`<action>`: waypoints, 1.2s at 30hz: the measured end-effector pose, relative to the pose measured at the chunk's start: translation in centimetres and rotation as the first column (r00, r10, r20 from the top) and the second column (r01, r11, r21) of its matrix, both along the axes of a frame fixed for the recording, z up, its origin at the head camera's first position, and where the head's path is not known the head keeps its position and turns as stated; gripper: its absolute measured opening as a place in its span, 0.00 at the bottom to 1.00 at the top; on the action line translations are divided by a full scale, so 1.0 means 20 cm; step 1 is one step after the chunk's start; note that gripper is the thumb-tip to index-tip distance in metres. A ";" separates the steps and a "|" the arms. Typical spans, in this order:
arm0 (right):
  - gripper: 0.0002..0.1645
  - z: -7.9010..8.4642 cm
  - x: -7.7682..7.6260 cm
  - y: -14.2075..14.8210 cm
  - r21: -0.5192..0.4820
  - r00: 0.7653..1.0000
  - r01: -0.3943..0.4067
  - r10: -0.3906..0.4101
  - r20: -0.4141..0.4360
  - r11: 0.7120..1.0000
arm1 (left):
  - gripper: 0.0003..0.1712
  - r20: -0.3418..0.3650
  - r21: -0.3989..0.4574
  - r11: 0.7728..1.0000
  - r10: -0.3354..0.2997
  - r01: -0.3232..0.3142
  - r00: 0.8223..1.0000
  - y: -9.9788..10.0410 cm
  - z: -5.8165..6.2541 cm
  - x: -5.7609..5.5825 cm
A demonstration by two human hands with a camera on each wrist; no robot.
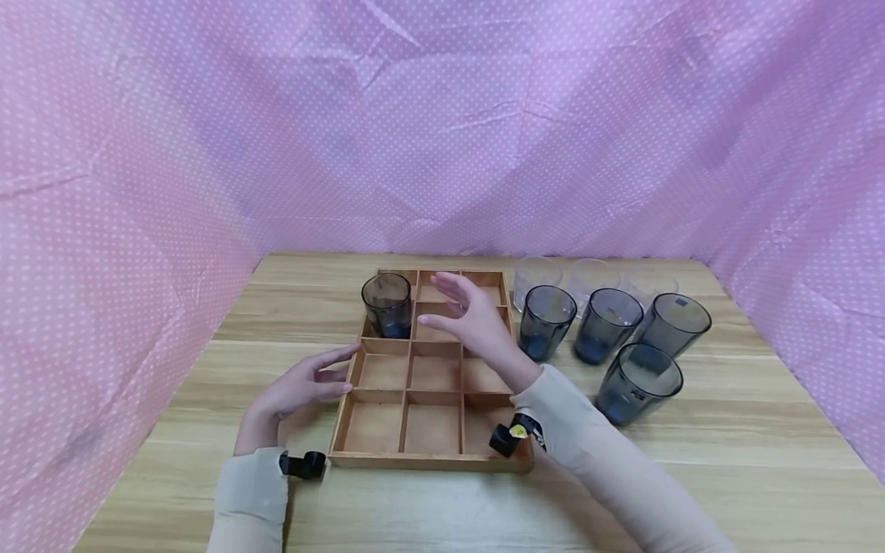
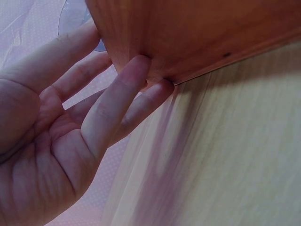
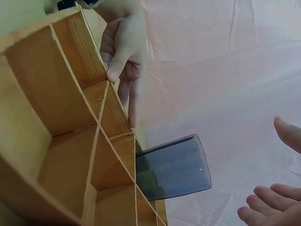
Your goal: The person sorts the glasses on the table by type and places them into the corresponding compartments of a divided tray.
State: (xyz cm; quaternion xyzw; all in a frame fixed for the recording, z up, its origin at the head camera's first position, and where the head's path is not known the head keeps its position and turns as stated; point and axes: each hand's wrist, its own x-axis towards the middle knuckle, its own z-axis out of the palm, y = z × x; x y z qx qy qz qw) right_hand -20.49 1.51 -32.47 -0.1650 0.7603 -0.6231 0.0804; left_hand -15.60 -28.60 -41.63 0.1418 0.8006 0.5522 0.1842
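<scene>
A wooden divided tray [image 1: 430, 462] lies on the table. One smoky blue-grey glass [image 1: 387, 306] stands upright in a left-column compartment, second row from the back; it also shows in the right wrist view, where the glass [image 3: 181, 167] rises above the dividers. My left hand [image 1: 304, 384] touches the tray's left side, and in the left wrist view its fingertips [image 2: 136, 68] lie against the outer wood. Just right of the glass, above the middle column, my right hand [image 1: 477, 319] holds nothing, thumb apart from its extended fingers.
Several more smoky glasses stand right of the tray, among them one near its edge [image 1: 546, 326] and a front one [image 1: 638, 385]. Behind them are clear glasses [image 1: 535, 275]. A pink dotted cloth [image 1: 442, 153] hangs around the wooden table [image 1: 747, 461].
</scene>
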 end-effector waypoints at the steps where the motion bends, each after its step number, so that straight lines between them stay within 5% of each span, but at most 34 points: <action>1: 0.42 0.00 0.01 0.02 -0.005 1.000 -0.011 0.011 0.005 1.000 | 0.42 -0.003 -0.003 1.000 -0.002 0.002 1.000 0.00 0.00 0.00; 25: 0.42 -0.03 0.19 0.33 0.003 0.994 -0.025 0.026 -0.102 1.000 | 0.42 0.006 0.019 1.000 -0.013 0.013 1.000 -0.01 -0.01 -0.02; 36: 0.43 -0.04 0.26 0.49 0.124 0.992 0.022 -0.006 -0.128 0.992 | 0.42 0.009 0.008 1.000 -0.018 0.017 1.000 -0.01 0.00 -0.03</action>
